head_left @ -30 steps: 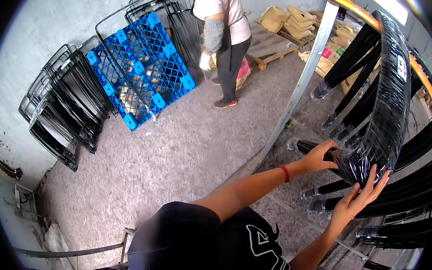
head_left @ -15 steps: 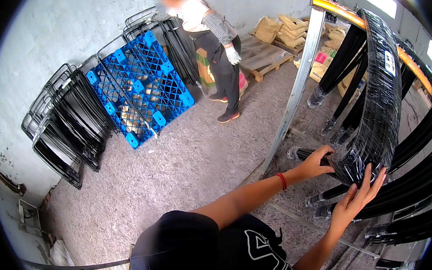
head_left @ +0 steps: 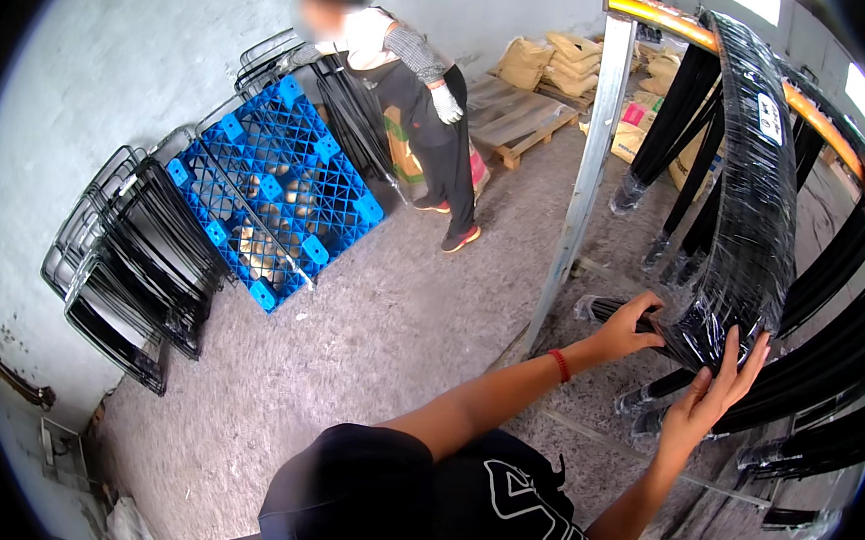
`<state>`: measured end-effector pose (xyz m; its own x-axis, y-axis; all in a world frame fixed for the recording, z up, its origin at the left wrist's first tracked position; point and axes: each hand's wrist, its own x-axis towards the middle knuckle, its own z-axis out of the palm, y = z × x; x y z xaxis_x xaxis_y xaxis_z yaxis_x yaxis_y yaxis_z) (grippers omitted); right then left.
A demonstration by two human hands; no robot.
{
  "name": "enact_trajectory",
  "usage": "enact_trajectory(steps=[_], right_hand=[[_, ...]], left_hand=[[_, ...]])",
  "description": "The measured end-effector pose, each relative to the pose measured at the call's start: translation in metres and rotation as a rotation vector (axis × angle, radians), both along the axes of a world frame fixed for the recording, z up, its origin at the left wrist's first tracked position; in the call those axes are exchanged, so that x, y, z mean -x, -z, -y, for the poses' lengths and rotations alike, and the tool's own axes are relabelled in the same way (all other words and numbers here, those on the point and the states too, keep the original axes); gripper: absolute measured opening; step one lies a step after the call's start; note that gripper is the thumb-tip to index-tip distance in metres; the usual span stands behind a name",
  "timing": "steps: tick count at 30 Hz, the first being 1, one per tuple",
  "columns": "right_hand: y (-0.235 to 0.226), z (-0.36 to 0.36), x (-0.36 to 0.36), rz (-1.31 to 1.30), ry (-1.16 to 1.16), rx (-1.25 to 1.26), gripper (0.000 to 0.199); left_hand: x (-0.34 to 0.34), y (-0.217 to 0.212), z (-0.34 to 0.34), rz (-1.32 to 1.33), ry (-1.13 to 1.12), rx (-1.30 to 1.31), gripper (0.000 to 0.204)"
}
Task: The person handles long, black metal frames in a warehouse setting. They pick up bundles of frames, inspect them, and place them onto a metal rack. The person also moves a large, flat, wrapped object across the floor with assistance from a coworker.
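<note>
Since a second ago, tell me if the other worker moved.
Yes. The other worker has shifted from beside the wooden pallet toward the blue pallet.

I see a rough grey concrete floor carrying everything here. Blue plastic pallets stand on it tilted against the wall, with stacks of black frames leaning just beside them. Farther back, a wooden pallet lies flat, tan sacks piled near it.
</note>
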<state>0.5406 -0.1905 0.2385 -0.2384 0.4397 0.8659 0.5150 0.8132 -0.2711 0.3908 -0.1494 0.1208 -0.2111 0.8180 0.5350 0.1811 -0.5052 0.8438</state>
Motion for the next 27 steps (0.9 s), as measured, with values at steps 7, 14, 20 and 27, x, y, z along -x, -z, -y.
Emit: enact_trajectory(steps=[7, 14, 20, 27], right_hand=[[0.001, 0.002, -0.001, 0.016, 0.005, 0.041, 0.036], [0.001, 0.004, -0.003, 0.013, 0.004, 0.080, 0.039], [0.003, 0.004, -0.002, 0.000, 0.006, 0.101, 0.045], [-0.001, 0.007, -0.001, -0.008, -0.031, 0.096, 0.040]], left_hand=[[0.003, -0.009, 0.007, 0.051, 0.075, 0.036, 0.041], [0.007, 0.005, -0.003, -0.029, 0.058, 0.038, 0.043], [0.005, 0.003, -0.002, 0.048, 0.098, 0.046, 0.043], [0.005, -0.006, 0.005, 0.049, 0.046, 0.104, 0.047]])
